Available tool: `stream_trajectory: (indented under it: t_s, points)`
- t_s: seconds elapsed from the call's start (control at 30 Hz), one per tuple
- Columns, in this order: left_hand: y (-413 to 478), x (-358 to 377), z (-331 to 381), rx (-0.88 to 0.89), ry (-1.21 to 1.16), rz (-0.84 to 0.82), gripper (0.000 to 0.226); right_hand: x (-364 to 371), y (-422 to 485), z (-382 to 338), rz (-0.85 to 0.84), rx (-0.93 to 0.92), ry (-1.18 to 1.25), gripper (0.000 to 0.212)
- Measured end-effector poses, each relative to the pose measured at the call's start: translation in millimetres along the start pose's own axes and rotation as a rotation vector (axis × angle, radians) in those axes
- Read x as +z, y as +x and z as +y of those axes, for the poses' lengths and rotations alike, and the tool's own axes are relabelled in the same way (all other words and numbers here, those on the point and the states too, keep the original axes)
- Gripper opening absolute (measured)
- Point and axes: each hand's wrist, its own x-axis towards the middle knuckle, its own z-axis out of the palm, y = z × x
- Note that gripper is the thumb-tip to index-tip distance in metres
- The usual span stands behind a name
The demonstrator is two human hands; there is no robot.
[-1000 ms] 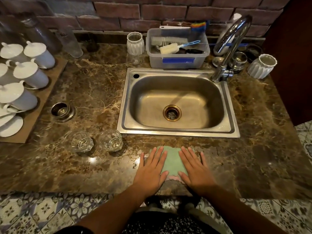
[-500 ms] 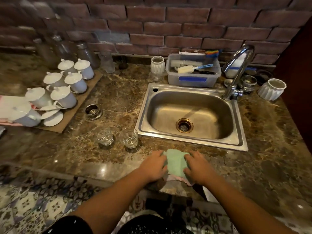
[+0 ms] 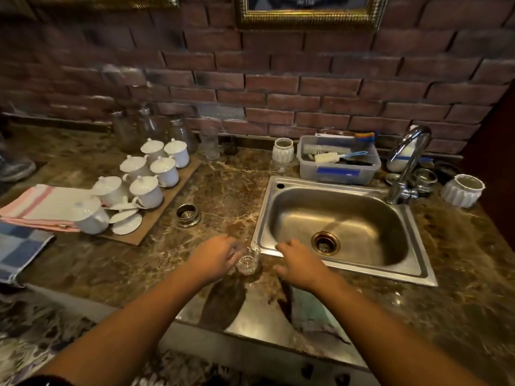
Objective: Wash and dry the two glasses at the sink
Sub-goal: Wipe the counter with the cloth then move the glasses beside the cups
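A small clear glass [image 3: 247,261] stands on the marble counter just left of the steel sink [image 3: 418,270]. My left hand [image 3: 214,257] is right against its left side with bent fingers; motion blur hides whether it grips anything. The second glass is out of sight, probably under that hand. My right hand [image 3: 299,263] hovers with relaxed fingers over the sink's front left corner, holding nothing. A green cloth [image 3: 313,312] lies on the counter edge under my right forearm. The faucet [image 3: 407,160] stands at the sink's back right; no water runs.
A grey tub of brushes [image 3: 338,172] sits behind the sink, with white ribbed pots [image 3: 462,190] beside it. White lidded cups [image 3: 146,190] fill a board at the left, next to folded towels [image 3: 36,203]. A metal strainer ring [image 3: 188,215] lies on the counter.
Both hands left the green cloth and moved forward, the left to the glasses, the right to the sink's corner. The view tilted up and shifted left.
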Motion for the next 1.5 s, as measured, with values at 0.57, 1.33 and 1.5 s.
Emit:
stream_trajectory:
  t_s: [0.57,1.33,1.5]
  points:
    - [30.3,23.2,-128.8,0.054,0.005,-0.383,0.103,51.5,90.3,-117.7,-0.087,0.267,-0.007,0.102]
    - [-46.4,-22.6,-159.8,-0.471,-0.187,-0.193,0.069,31.2,139.7,-182.8,-0.220,-0.190,-0.129,0.085]
    - [-102.7,-42.1,-197.1,-0.606,-0.097,-0.134,0.069,44.6,145.5,-236.5,-0.224,-0.376,-0.148,0.079]
